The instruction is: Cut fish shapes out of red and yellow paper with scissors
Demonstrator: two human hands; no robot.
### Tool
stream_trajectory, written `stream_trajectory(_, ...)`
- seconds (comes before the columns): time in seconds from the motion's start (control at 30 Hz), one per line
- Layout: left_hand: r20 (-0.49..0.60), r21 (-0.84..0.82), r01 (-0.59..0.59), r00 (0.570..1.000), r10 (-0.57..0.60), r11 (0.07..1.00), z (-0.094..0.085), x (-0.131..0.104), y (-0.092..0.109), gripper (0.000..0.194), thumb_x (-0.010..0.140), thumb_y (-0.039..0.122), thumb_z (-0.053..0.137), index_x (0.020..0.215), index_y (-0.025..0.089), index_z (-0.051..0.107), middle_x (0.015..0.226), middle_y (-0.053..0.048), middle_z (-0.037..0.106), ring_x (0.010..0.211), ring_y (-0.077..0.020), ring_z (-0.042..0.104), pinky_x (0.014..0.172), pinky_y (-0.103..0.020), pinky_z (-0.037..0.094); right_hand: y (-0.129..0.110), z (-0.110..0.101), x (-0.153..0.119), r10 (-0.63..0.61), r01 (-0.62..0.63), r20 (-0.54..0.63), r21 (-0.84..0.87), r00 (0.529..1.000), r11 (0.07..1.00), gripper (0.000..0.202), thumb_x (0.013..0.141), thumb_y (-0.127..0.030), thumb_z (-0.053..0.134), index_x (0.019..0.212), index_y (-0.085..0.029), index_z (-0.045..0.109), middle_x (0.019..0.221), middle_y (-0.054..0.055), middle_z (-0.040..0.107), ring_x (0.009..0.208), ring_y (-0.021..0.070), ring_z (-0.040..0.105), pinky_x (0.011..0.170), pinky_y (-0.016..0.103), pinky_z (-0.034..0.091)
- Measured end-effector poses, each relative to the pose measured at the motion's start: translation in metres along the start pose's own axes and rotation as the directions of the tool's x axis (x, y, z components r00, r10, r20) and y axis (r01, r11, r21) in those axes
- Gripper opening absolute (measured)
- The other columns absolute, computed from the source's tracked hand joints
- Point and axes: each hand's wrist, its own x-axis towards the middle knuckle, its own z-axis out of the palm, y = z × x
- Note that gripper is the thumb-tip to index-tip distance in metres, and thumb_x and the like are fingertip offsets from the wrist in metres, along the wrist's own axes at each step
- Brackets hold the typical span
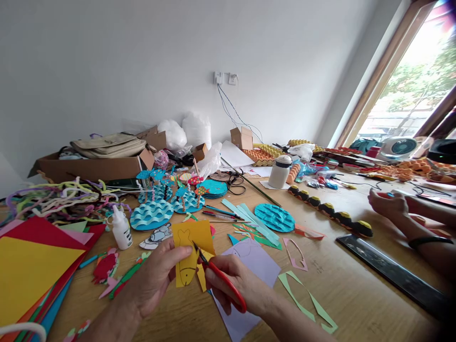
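My left hand (156,275) pinches a sheet of yellow paper (183,232) between thumb and fingers. On the sheet a fish outline is drawn, its tail at the top and its head at the bottom. My right hand (237,280) is closed around red-handled scissors (231,287). Their dark blades lie against the yellow paper beside the drawn fish, where the sheet is partly cut. Beneath my right hand is a lilac sheet (252,261) with a faint outline. Cut paper fish (158,235) lie left of the yellow paper.
A white glue bottle (121,228) stands left, near stacked coloured paper (35,266). Blue wavy discs (151,214) and pipe cleaners (64,204) lie behind. Green paper scraps (302,297) lie right, with a black tray-like strip (388,270). Another person's hands (390,206) are at far right.
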Motion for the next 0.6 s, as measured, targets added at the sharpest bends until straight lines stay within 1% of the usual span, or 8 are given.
stream_trajectory(0.2, 0.011, 0.011, -0.033, 0.999, 0.033, 0.999, 0.0014, 0.0008, -0.0012, 0.012, 0.075, 0.021, 0.064, 0.083, 0.020, 0.072, 0.069, 0.001, 0.071, 0.063, -0.0143, 0.062, 0.063, -0.026, 0.051, 0.0008, 0.0006, 0.0002, -0.005, 0.005, -0.018, 0.028, 1.000, 1.000, 0.028, 0.082, -0.040, 0.051, 0.065, -0.017, 0.050, 0.038, -0.008, 0.044, 0.030, 0.0051, 0.037, 0.031, 0.014, 0.027)
stream_trajectory(0.3, 0.046, 0.010, -0.049, 0.998, 0.049, 0.999, 0.0037, 0.0015, -0.0014, 0.014, 0.077, 0.023, 0.062, 0.087, 0.019, 0.072, 0.070, 0.000, 0.072, 0.064, -0.0153, 0.063, 0.062, -0.026, 0.050, 0.0022, 0.0004, 0.0010, -0.014, 0.015, -0.017, 0.042, 1.000, 0.999, 0.032, 0.081, -0.045, 0.053, 0.065, -0.017, 0.050, 0.038, -0.008, 0.043, 0.030, 0.0052, 0.037, 0.031, 0.014, 0.027)
stream_trajectory(0.4, 0.051, 0.010, -0.059, 0.997, 0.059, 0.998, 0.0048, 0.0025, -0.0025, 0.016, 0.077, 0.024, 0.062, 0.090, 0.019, 0.071, 0.072, -0.001, 0.073, 0.064, -0.0159, 0.064, 0.061, -0.026, 0.049, 0.0022, 0.0010, 0.0021, -0.012, 0.013, -0.024, 0.043, 1.000, 0.999, 0.035, 0.080, -0.049, 0.053, 0.065, -0.017, 0.050, 0.037, -0.008, 0.043, 0.029, 0.0052, 0.036, 0.031, 0.014, 0.027)
stream_trajectory(0.5, 0.043, 0.012, -0.061, 0.997, 0.061, 0.998, 0.0036, 0.0028, -0.0045, 0.017, 0.078, 0.024, 0.061, 0.091, 0.020, 0.071, 0.073, 0.000, 0.073, 0.065, -0.0152, 0.064, 0.064, -0.026, 0.050, 0.0010, 0.0016, 0.0024, -0.009, 0.010, -0.029, 0.041, 1.000, 0.999, 0.038, 0.079, -0.052, 0.054, 0.064, -0.017, 0.049, 0.037, -0.008, 0.043, 0.029, 0.0051, 0.036, 0.030, 0.014, 0.026)
stream_trajectory(0.6, 0.068, 0.016, -0.068, 0.995, 0.066, 0.998, 0.0014, 0.0023, -0.0060, 0.018, 0.081, 0.024, 0.059, 0.094, 0.021, 0.071, 0.078, 0.000, 0.074, 0.069, -0.0153, 0.064, 0.066, -0.025, 0.049, -0.0003, 0.0018, 0.0015, -0.017, 0.018, -0.024, 0.049, 1.000, 0.999, 0.040, 0.077, -0.055, 0.054, 0.064, -0.018, 0.049, 0.036, -0.008, 0.042, 0.029, 0.0048, 0.035, 0.029, 0.014, 0.024)
